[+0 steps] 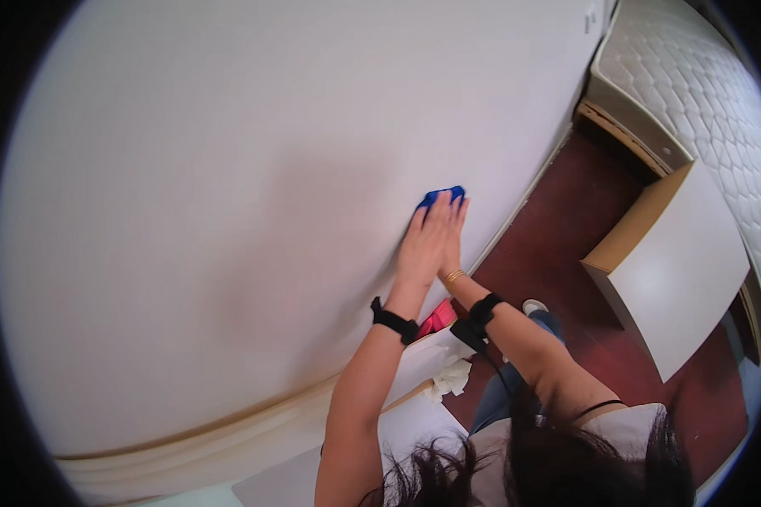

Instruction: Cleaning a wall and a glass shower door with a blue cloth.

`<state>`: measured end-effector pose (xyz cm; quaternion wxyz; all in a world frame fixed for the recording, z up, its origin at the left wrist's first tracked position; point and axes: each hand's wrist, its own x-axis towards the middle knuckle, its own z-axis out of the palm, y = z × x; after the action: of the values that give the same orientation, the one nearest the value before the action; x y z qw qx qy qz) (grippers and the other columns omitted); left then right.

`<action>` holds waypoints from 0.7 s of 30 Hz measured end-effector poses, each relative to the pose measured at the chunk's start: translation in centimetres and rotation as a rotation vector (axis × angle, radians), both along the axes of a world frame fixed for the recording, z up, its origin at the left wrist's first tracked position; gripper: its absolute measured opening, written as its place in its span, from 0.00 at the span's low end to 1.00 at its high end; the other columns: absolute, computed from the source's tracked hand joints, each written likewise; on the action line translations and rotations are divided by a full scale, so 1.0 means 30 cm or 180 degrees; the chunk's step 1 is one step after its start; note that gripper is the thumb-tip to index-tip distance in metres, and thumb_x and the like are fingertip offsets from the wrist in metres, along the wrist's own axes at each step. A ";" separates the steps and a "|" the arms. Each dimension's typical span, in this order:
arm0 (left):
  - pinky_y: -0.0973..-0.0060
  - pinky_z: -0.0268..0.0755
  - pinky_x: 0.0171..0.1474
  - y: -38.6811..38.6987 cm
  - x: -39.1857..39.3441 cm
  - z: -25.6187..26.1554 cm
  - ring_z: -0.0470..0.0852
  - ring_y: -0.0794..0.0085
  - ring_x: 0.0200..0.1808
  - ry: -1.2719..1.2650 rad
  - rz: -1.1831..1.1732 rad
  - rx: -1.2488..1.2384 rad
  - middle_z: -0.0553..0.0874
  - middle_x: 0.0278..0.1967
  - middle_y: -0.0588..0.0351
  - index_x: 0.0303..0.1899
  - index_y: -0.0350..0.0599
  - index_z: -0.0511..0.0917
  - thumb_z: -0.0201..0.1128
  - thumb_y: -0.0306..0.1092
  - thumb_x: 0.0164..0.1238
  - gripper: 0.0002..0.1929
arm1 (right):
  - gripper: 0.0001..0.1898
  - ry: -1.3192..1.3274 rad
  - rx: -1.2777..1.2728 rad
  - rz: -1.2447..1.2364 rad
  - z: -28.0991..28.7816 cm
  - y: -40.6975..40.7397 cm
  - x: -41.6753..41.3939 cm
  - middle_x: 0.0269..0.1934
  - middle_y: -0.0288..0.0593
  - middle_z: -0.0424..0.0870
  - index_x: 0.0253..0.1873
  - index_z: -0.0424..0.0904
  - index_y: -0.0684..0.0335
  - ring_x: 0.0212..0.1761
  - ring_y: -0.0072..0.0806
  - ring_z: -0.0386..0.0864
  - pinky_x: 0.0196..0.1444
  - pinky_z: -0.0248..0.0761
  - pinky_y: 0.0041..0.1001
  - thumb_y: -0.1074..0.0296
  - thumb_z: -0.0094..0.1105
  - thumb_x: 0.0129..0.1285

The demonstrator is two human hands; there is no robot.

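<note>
A blue cloth [445, 195] lies pressed against the white wall [184, 158]. Over it, my left hand [423, 244] is laid flat, fingertips on the fabric. My right hand [455, 250] sits close alongside, partly hidden by the left, with its fingers reaching the cloth too. Most of the cloth is covered by the two hands. Black straps circle both forearms, and thin gold bracelets [455, 276] ring the right wrist.
Below my hands is a red item [439, 317] beside crumpled white paper or cloth [451, 378]. A cream curtain-like fabric [228, 437] runs along the wall's lower left. At right, a white panel-topped furniture piece [678, 266] and a quilted mattress [691, 82] stand over the dark red floor [545, 222].
</note>
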<state>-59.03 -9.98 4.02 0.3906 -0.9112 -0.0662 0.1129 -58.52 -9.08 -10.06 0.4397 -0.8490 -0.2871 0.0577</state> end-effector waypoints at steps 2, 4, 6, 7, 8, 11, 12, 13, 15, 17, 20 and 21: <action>0.68 0.41 0.67 0.031 -0.136 0.021 0.48 0.74 0.70 0.0028 0.0105 0.0096 0.55 0.68 0.60 0.63 0.49 0.62 0.44 0.39 0.62 0.25 | 0.34 0.1886 0.1521 0.0286 0.181 -0.051 -0.079 0.70 0.57 0.26 0.69 0.37 0.68 0.72 0.47 0.35 0.70 0.40 0.34 0.60 0.43 0.66; 0.68 0.41 0.67 0.027 -0.169 0.005 0.49 0.75 0.70 0.0015 0.0079 0.0084 0.55 0.68 0.61 0.63 0.50 0.61 0.45 0.39 0.62 0.25 | 0.35 0.1364 0.1007 0.0414 0.155 -0.069 -0.108 0.70 0.56 0.25 0.69 0.36 0.67 0.72 0.47 0.35 0.70 0.41 0.34 0.60 0.43 0.66; 0.68 0.40 0.67 0.023 -0.240 -0.004 0.49 0.76 0.69 0.0020 0.0079 0.0087 0.55 0.68 0.62 0.63 0.51 0.61 0.45 0.38 0.62 0.25 | 0.35 0.0858 0.0508 0.0563 0.140 -0.083 -0.170 0.70 0.55 0.24 0.69 0.35 0.67 0.72 0.47 0.36 0.70 0.41 0.34 0.60 0.43 0.66; 0.69 0.39 0.67 0.019 -0.289 -0.006 0.50 0.77 0.69 -0.0061 0.0087 0.0063 0.55 0.68 0.63 0.63 0.51 0.61 0.45 0.38 0.62 0.25 | 0.35 0.1126 0.0918 0.0461 0.140 -0.085 -0.212 0.70 0.55 0.25 0.69 0.35 0.66 0.72 0.47 0.36 0.70 0.41 0.34 0.60 0.43 0.66; 0.69 0.39 0.67 0.014 -0.342 -0.006 0.50 0.77 0.69 -0.0139 0.0099 0.0043 0.55 0.68 0.64 0.63 0.52 0.61 0.45 0.38 0.62 0.25 | 0.35 0.1399 0.1330 0.0362 0.142 -0.084 -0.259 0.70 0.54 0.25 0.69 0.35 0.66 0.72 0.47 0.36 0.70 0.41 0.34 0.60 0.43 0.67; 0.69 0.38 0.67 -0.017 -0.518 0.034 0.51 0.78 0.69 -0.0121 0.0393 0.0116 0.56 0.68 0.64 0.62 0.52 0.61 0.45 0.38 0.62 0.25 | 0.34 0.1598 0.1678 0.0410 0.179 -0.087 -0.430 0.70 0.55 0.25 0.70 0.34 0.65 0.72 0.48 0.35 0.70 0.41 0.34 0.60 0.41 0.67; 0.68 0.41 0.66 -0.027 -0.565 0.042 0.52 0.77 0.69 -0.0139 0.0436 0.0171 0.57 0.67 0.63 0.62 0.52 0.61 0.45 0.36 0.62 0.25 | 0.32 0.1750 0.1680 0.0465 0.184 -0.091 -0.481 0.70 0.55 0.25 0.69 0.34 0.65 0.72 0.49 0.34 0.70 0.39 0.35 0.61 0.39 0.68; 0.68 0.41 0.66 -0.037 -0.615 0.054 0.52 0.77 0.69 -0.0147 0.0458 0.0175 0.57 0.67 0.63 0.62 0.52 0.61 0.45 0.36 0.62 0.25 | 0.32 0.1747 0.1677 0.0490 0.192 -0.092 -0.533 0.70 0.55 0.25 0.69 0.34 0.65 0.72 0.49 0.34 0.70 0.39 0.35 0.61 0.39 0.68; 0.66 0.44 0.65 -0.060 -0.715 0.095 0.52 0.76 0.68 -0.0099 0.0826 -0.0165 0.57 0.67 0.62 0.62 0.52 0.62 0.46 0.35 0.61 0.25 | 0.31 0.1674 0.1826 0.0454 0.210 -0.088 -0.641 0.70 0.56 0.25 0.70 0.35 0.63 0.72 0.49 0.33 0.71 0.37 0.35 0.62 0.38 0.69; 0.65 0.46 0.65 -0.073 -0.827 0.129 0.53 0.75 0.68 -0.0147 0.0953 -0.0182 0.56 0.68 0.62 0.63 0.51 0.60 0.45 0.34 0.62 0.25 | 0.29 0.1816 0.1936 0.0491 0.266 -0.090 -0.750 0.69 0.57 0.25 0.70 0.37 0.61 0.72 0.50 0.32 0.71 0.35 0.36 0.64 0.37 0.69; 0.62 0.45 0.66 -0.089 -0.995 0.170 0.52 0.73 0.69 -0.0389 0.1384 -0.0478 0.55 0.68 0.61 0.64 0.50 0.57 0.42 0.33 0.64 0.25 | 0.28 0.1811 0.2066 0.0575 0.323 -0.093 -0.897 0.69 0.58 0.25 0.70 0.39 0.61 0.72 0.51 0.31 0.70 0.36 0.37 0.65 0.38 0.69; 0.62 0.45 0.66 -0.096 -1.048 0.184 0.52 0.73 0.69 -0.0377 0.1380 -0.0477 0.55 0.68 0.61 0.64 0.50 0.57 0.42 0.33 0.64 0.25 | 0.28 0.1821 0.2068 0.0567 0.336 -0.095 -0.953 0.69 0.58 0.25 0.70 0.39 0.61 0.72 0.51 0.31 0.70 0.36 0.37 0.65 0.38 0.69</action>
<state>-90.46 -12.86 9.53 0.2840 -0.9071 -0.2746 0.1451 -87.11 -11.94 0.03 0.7389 -0.5886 -0.2291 0.2349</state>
